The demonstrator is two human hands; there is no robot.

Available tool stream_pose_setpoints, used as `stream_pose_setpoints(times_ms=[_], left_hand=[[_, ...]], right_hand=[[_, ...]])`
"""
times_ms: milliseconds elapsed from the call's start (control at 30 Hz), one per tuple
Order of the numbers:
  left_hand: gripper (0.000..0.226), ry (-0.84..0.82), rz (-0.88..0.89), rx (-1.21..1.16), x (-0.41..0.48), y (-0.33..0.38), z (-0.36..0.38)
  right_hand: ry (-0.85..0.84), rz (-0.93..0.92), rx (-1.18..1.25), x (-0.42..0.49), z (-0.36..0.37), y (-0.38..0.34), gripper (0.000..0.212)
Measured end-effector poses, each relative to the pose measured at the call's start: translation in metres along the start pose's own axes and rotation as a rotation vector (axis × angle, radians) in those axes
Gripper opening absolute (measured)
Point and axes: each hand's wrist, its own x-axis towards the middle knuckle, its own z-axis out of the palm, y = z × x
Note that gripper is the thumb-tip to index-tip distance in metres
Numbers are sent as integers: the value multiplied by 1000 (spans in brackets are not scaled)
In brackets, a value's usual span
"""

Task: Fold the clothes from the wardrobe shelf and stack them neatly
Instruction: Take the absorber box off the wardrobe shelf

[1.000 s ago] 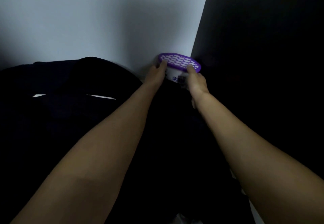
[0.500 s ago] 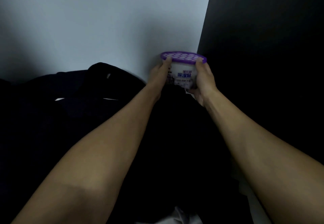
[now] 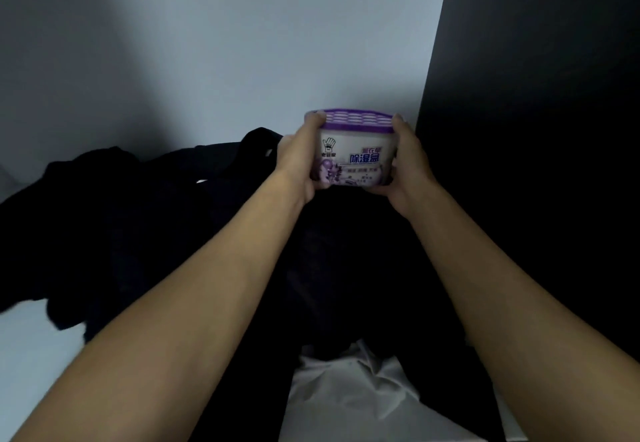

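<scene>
A heap of dark clothes [image 3: 145, 227] lies unfolded across the wardrobe shelf, reaching from the far left to under my arms. A white garment [image 3: 349, 393] pokes out from beneath it at the bottom middle. Both hands hold a white dehumidifier box [image 3: 353, 157] with a purple perforated lid, lifted above the clothes near the back right corner. My left hand [image 3: 298, 161] grips its left side, fingertips on the lid rim. My right hand [image 3: 408, 164] grips its right side the same way.
The pale back wall [image 3: 242, 43] of the wardrobe stands right behind the box. A dark side panel [image 3: 536, 130] closes off the right. A bare strip of white shelf [image 3: 31, 355] shows at the lower left.
Both hands have lifted the box off the clothes in the back corner and drawn it toward me, so its printed label now faces the camera. More of the white garment shows below.
</scene>
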Motion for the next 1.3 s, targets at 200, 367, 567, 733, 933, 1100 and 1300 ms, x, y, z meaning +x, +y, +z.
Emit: stream_pose_setpoints(times_ms=[200,367,567,733,933,1100,1300], left_hand=[[17,112,5,-120,-76,11,-32],[26,155,39,-119,-149,7,-68],[57,249,48,-106,-249,-12,-140],[40,325,86,-118,-347,-39,-209],[33,437,69,-127,-466,-70,-287],[26,653,79,-166,-550,-93,-352],[59,875,131,-287,-633,-125,-421]], right_hand=[[-126,52,4,-59,12,3,52],[-253,130,36,-122,17,10,61],[-444,244,-4,-221,36,45,52],[-541,221,-56,-318,63,91,38],[-680,275,-138,-431,93,153,46],[-823,325,-169,-519,121,202,55],[-1034,438,-343,-580,159,268,38]])
